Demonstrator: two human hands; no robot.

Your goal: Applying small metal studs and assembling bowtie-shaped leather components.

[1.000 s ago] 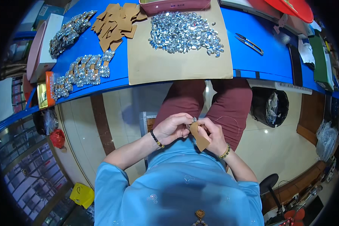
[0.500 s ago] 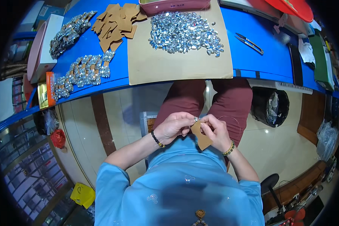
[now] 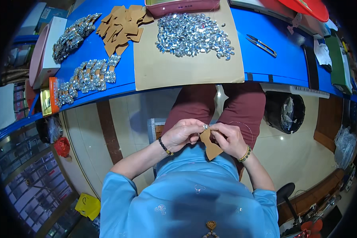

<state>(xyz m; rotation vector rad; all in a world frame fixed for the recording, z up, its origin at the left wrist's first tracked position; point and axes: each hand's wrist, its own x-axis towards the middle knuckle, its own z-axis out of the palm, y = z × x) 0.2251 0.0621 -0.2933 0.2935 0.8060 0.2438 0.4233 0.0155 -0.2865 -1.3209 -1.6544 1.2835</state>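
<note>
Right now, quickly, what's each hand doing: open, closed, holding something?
Left hand: closed, pinching the brown piece near its upper end.
Right hand: closed at the piece; exact grip can't be told.

The left forearm point(image 3: 142, 158) and right forearm point(image 3: 261, 171) slant inward from bent elbows. The left hand point(image 3: 182, 133) is pinched, thumb extended and lower fingers curled — the right hand point(image 3: 233, 139) angles toward it, fingers bent, tips close by.

wears light blue top point(image 3: 186, 176), sleeves point(image 3: 121, 184) to about the elbow, sparkly stud clusters point(image 3: 160, 208) scattered on front. maroon trousers point(image 3: 244, 101). left: black bead bracelet point(image 3: 162, 143), few gold beads. right: gold-and-dark bead bracelet point(image 3: 245, 154). also sports ornate gold pendant point(image 3: 211, 226).
</note>
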